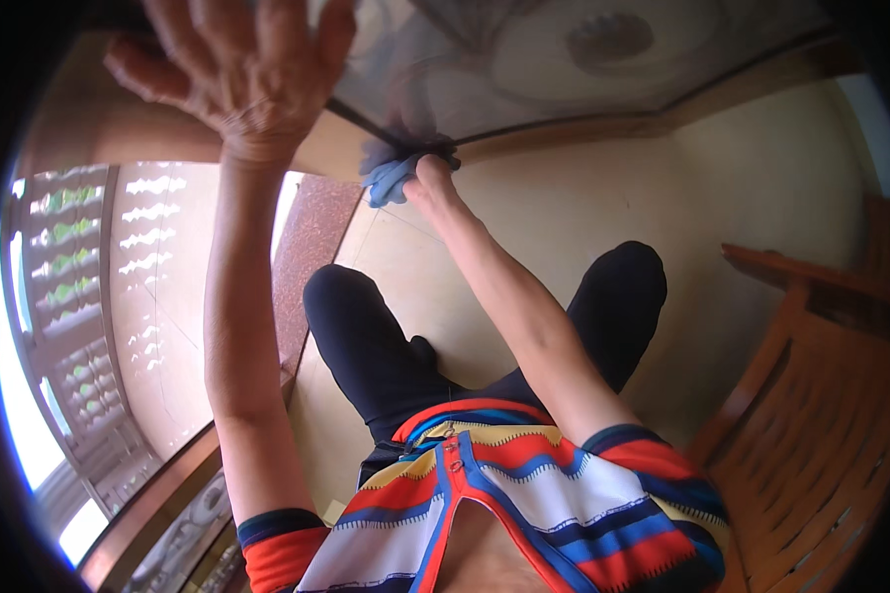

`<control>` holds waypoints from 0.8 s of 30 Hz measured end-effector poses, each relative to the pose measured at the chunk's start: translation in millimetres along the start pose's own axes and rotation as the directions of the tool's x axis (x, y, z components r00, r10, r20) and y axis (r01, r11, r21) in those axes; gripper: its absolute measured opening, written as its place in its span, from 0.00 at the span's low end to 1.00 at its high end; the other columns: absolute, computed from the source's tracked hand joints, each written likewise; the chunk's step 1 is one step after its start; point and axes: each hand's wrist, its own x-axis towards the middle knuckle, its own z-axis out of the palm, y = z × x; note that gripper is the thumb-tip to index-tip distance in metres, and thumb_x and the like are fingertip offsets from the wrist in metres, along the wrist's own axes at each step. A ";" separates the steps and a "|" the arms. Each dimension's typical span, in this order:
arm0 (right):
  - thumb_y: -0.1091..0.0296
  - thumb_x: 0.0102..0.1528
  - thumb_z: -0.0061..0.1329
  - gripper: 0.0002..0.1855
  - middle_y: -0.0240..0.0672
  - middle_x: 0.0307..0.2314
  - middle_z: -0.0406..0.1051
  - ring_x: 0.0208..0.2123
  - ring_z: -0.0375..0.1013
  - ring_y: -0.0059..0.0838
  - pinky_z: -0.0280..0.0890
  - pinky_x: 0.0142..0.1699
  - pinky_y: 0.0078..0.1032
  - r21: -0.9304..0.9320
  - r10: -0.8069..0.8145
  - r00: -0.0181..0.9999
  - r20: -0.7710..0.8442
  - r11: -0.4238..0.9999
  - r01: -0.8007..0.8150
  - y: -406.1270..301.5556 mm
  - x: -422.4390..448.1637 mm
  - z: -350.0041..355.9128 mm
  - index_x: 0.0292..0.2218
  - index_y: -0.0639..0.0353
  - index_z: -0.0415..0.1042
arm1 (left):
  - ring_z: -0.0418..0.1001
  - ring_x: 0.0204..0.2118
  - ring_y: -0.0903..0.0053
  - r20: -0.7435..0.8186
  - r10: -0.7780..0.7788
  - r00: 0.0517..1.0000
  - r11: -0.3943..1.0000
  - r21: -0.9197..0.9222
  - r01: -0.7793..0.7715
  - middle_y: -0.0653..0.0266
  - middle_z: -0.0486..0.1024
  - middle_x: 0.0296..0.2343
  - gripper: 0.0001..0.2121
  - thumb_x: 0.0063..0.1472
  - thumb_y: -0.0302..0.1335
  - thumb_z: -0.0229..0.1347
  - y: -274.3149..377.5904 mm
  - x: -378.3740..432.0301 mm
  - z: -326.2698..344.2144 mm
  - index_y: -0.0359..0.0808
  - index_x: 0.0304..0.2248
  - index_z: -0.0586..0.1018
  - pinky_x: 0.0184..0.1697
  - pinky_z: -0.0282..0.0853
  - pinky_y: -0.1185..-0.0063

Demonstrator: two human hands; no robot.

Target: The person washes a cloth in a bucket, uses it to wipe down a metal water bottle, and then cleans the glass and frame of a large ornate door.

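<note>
Low on the glass panel [564, 81], my right hand [432, 181] grips a crumpled blue cloth [389, 180]. The cloth lies at the panel's bottom left corner, and the glass mirrors it. Raised at the top left, my left hand [248, 74] has its fingers spread and nothing in it. Behind that hand runs a brown wooden frame [126, 133]; whether the palm touches it I cannot tell. The fingertips pass out of the top of the view.
A slatted wooden chair [823, 415] stands at the right on the beige tiled floor [534, 200]. To the left, a reddish speckled stone sill [315, 244] borders the opening. Beyond it is a balustrade [67, 244] in bright daylight. An ornate metal-grilled panel [185, 519] fills the lower left.
</note>
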 end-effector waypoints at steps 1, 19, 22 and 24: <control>0.67 0.61 0.30 0.14 0.39 0.30 0.69 0.28 0.69 0.30 0.69 0.32 0.31 0.142 0.083 0.988 0.130 0.985 -0.102 3.0 -2.4 6.0 0.40 0.60 0.68 | 0.46 0.59 0.58 -0.006 -0.019 1.000 1.000 -0.019 0.018 0.54 0.53 0.54 0.25 0.59 0.48 0.42 2.8 3.6 2.2 0.46 0.53 0.62 0.57 0.32 0.54; 0.76 0.48 0.45 0.09 0.44 0.32 0.65 0.34 0.65 0.41 0.60 0.44 0.35 0.136 -0.007 -0.204 0.979 -0.722 0.679 -8.9 -158.1 251.2 0.34 0.62 0.67 | 0.59 0.51 0.57 -0.131 -0.397 0.908 0.837 -0.457 0.300 0.46 0.62 0.48 0.16 0.58 0.29 0.48 -84.1 -1.1 -59.2 0.31 0.45 0.68 0.53 0.55 0.63; 0.65 0.50 0.46 0.23 0.57 0.49 0.54 0.52 0.52 0.60 0.47 0.55 0.52 0.246 0.232 -0.081 0.969 -0.910 0.334 -2.0 -136.7 256.3 0.48 0.59 0.63 | 0.60 0.51 0.55 -0.236 -0.280 0.931 0.886 -0.438 0.155 0.47 0.66 0.45 0.23 0.47 0.27 0.59 -86.4 -5.7 -47.4 0.28 0.44 0.69 0.54 0.55 0.63; 0.71 0.46 0.48 0.16 0.49 0.40 0.61 0.43 0.59 0.53 0.53 0.50 0.47 0.368 0.348 -0.120 0.930 -0.870 0.327 -19.5 -95.6 215.1 0.39 0.59 0.67 | 0.63 0.49 0.55 -0.266 -0.237 0.934 0.867 -0.492 0.080 0.46 0.67 0.43 0.21 0.46 0.25 0.58 -84.8 -5.3 -45.0 0.27 0.41 0.70 0.54 0.55 0.61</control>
